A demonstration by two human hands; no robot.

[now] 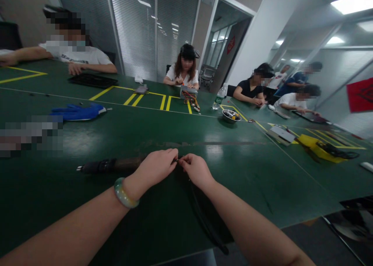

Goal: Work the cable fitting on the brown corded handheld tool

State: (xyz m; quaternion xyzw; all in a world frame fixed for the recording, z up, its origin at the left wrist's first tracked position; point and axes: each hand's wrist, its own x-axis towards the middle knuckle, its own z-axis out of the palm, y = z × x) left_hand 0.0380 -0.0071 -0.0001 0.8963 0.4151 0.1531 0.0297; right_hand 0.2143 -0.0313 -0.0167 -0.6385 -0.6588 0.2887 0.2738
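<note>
My left hand [155,167], with a pale green jade bangle [126,193] on its wrist, is closed around the rear end of a black and brown electric screwdriver [113,166]. The tool lies flat on the green table mat [247,172], with its metal tip pointing left. My right hand [196,171] pinches a small metal piece [177,160] between its fingertips, touching my left fingers. The piece is too small to identify. A black cable [205,219] runs from beneath my hands toward the near table edge.
A blue glove [78,112], a steel bowl [231,115], a water bottle [220,97] and a wired electronic unit [189,93] lie ahead. A yellow case [319,148] sits to the right. Several seated people work around the table, with yellow tape lines on it.
</note>
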